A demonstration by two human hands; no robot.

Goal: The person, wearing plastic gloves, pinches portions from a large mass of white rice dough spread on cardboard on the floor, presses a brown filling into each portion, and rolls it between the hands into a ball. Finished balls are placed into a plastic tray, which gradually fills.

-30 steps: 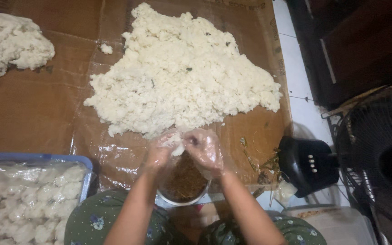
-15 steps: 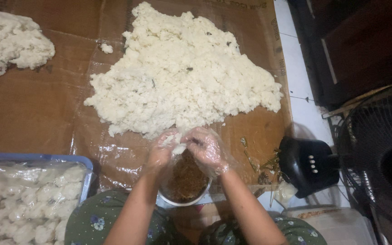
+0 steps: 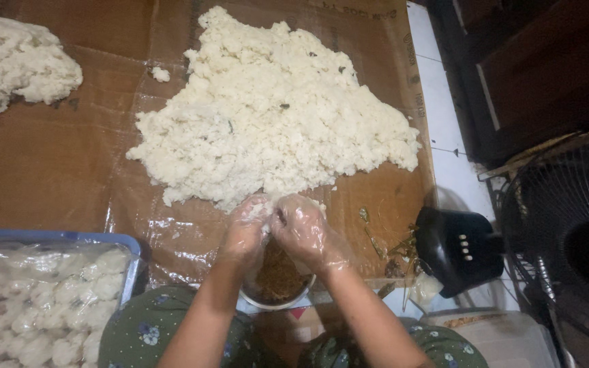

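Over the last second very little has shifted; the left hand point(image 3: 245, 228) and the right hand point(image 3: 303, 228), both in thin clear plastic gloves, have stayed pressed together at the near edge of the big heap of sticky white cooked rice point(image 3: 267, 116), and the fingers have only curled a little tighter around the small white lump of rice point(image 3: 266, 210) cupped between them; to my eye that means the shaping of this one piece is going on, not finished, since the lump sits between the palms and has been set down nowhere.

Directly beneath the hands stands a small round bowl point(image 3: 277, 300) holding a brown shredded filling point(image 3: 279, 276); its near rim shows, the far side is hidden by the wrists. Off to the left of the hands, a blue plastic tray point(image 3: 56, 237) holds rows of white rice balls point(image 3: 42, 300) under a sheet of clear film. Beyond it lies a second, smaller mound of white rice point(image 3: 15, 68), on the same brown plastic-covered sheet point(image 3: 56, 163). To the right of the hands stands a black floor fan point(image 3: 553, 232).
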